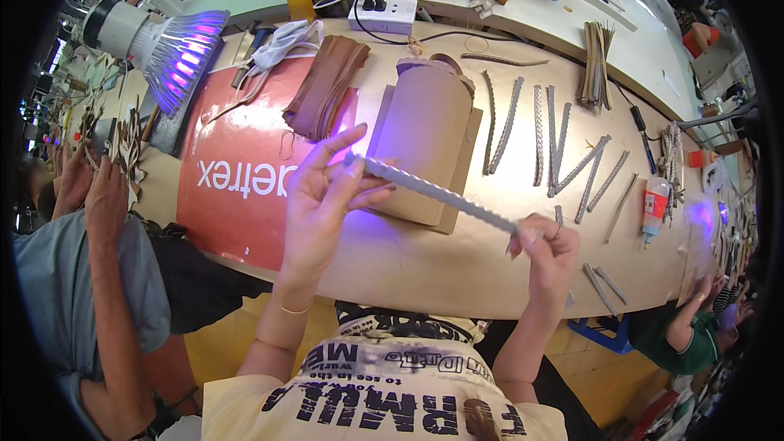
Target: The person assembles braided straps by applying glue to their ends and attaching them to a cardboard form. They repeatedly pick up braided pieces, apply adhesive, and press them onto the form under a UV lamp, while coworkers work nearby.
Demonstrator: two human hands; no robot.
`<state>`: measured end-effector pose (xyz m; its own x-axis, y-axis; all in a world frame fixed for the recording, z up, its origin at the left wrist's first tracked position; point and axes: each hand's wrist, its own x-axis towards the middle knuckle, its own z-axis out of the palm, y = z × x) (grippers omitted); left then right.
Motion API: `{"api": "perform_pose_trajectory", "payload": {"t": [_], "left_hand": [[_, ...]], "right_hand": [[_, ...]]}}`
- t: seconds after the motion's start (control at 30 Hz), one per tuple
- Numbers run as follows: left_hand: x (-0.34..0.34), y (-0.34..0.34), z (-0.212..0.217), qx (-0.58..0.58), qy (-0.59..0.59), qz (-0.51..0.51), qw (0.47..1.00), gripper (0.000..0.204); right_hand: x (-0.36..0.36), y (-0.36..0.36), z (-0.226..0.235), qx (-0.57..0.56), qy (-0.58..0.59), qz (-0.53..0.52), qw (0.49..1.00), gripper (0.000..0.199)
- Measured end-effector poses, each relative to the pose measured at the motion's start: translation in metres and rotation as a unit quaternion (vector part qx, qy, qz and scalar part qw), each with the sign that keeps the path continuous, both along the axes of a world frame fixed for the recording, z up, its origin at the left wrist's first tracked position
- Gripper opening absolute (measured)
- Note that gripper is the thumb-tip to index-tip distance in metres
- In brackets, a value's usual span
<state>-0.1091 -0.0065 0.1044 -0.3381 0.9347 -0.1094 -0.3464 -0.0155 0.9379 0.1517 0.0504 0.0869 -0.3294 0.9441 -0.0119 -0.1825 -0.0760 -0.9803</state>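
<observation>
A grey braided strap (pixel 445 198) is stretched in the air between my two hands, sloping down to the right. My left hand (pixel 327 184) pinches its upper end between thumb and finger, with the other fingers partly spread. The lower end is gripped in the closed fingers of my right hand (pixel 545 247). Beneath the strap, a brown cardboard block with a rounded top (pixel 426 126) lies on the table. Several similar braided straps (pixel 553 135) are spread to the right of the block.
A stack of brown leather strips (pixel 325 86), a lit lamp (pixel 167 53) and a white cloth (pixel 282 45) are at the left. Behind stands a power strip (pixel 384 15). To the right are a strip bundle (pixel 596 65) and a bottle (pixel 654 206). Co-workers sit on both sides.
</observation>
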Motion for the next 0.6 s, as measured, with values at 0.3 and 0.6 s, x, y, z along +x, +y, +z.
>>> {"api": "perform_pose_trajectory", "payload": {"t": [0.3,0.6], "left_hand": [[0.029,0.01,-0.005,-0.036,-0.024,-0.071,0.997,0.07],[0.053,0.005,-0.023,-0.034,0.029,-0.117,0.992,0.08]], "right_hand": [[-0.015,-0.037,-0.017,-0.149,0.007,0.064,0.987,0.011],[-0.014,-0.042,-0.017,0.005,-0.213,0.088,0.973,0.014]]}}
